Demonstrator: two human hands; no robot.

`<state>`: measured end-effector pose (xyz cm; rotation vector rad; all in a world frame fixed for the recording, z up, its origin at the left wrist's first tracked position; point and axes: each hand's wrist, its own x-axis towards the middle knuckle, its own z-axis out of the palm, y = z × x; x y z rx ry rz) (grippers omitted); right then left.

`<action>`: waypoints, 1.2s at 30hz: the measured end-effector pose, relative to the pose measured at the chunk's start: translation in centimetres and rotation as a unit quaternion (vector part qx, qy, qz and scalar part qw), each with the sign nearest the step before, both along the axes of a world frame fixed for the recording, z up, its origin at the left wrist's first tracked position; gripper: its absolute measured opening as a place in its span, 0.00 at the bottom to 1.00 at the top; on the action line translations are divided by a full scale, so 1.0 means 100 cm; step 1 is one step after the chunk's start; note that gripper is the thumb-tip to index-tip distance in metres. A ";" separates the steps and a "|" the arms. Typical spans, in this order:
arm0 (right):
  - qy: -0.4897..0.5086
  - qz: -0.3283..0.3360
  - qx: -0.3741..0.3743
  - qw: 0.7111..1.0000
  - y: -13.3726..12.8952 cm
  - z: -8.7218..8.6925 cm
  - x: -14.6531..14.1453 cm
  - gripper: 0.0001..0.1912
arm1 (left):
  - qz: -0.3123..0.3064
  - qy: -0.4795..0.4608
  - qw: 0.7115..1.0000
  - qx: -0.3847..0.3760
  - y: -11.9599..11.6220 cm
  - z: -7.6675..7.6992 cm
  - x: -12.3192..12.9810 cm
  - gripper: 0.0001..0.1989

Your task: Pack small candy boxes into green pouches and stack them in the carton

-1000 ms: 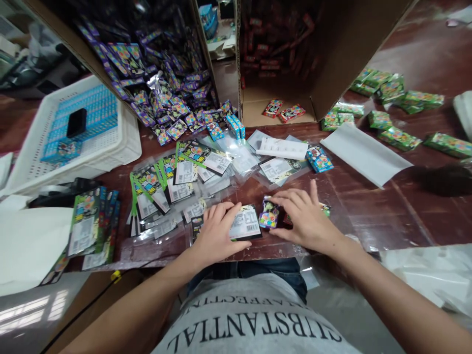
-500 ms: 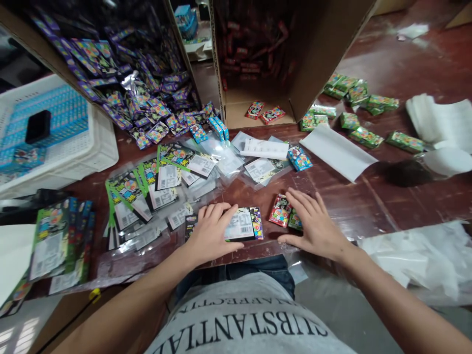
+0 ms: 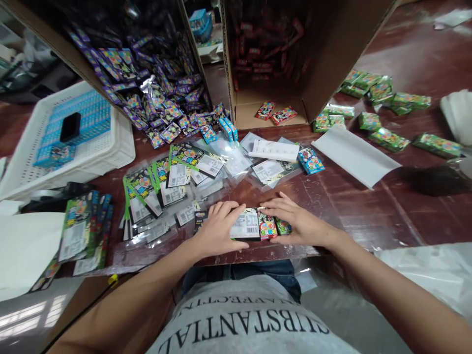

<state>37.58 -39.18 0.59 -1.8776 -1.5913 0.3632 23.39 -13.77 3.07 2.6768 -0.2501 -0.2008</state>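
My left hand (image 3: 217, 228) lies over a black-edged printed card (image 3: 245, 223) with a white barcode panel, fingers along its far edge and thumb along the near edge. My right hand (image 3: 300, 223) is closed around a small red box (image 3: 267, 225) and a small green box (image 3: 283, 226) standing side by side, its fingers behind them and its thumb in front. The red box meets or overlaps the card's right end. Left of my hands are fanned printed cards in clear sleeves (image 3: 177, 177). A small blue box (image 3: 310, 160) lies beyond.
A carton of purple packs (image 3: 162, 93) and a carton with red boxes (image 3: 273, 108) stand at the back. Several green boxes (image 3: 389, 139) and white paper (image 3: 354, 155) are to the right. A white crate (image 3: 110, 152) of blue boxes, topped by a black phone (image 3: 70, 127), stands left.
My right hand has slid the red and green boxes left, up against the card under my left hand. The purple-patterned end at the card's right no longer shows. The camera view has shifted slightly.
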 end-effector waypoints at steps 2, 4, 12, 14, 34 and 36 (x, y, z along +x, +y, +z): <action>-0.003 -0.006 -0.001 1.000 0.003 0.001 0.003 0.37 | 0.013 -0.001 1.000 0.001 0.000 0.001 0.001 0.50; -0.009 -0.014 0.005 1.000 0.000 0.005 0.005 0.37 | 0.030 -0.001 1.000 0.000 -0.001 0.002 0.000 0.49; -0.097 -0.142 0.006 0.985 -0.004 0.007 -0.007 0.34 | 0.039 -0.017 0.999 -0.004 -0.003 -0.001 -0.008 0.48; -0.097 -0.112 -0.013 0.989 -0.002 0.005 -0.015 0.36 | 0.041 -0.020 0.999 -0.007 -0.002 -0.002 -0.008 0.48; -0.097 -0.169 -0.062 0.979 -0.005 0.030 -0.030 0.22 | 0.064 0.013 0.996 -0.066 0.005 0.017 -0.018 0.47; -0.108 -0.143 -0.078 0.981 -0.005 0.025 -0.025 0.19 | 0.055 0.012 0.997 -0.054 0.008 0.015 -0.020 0.48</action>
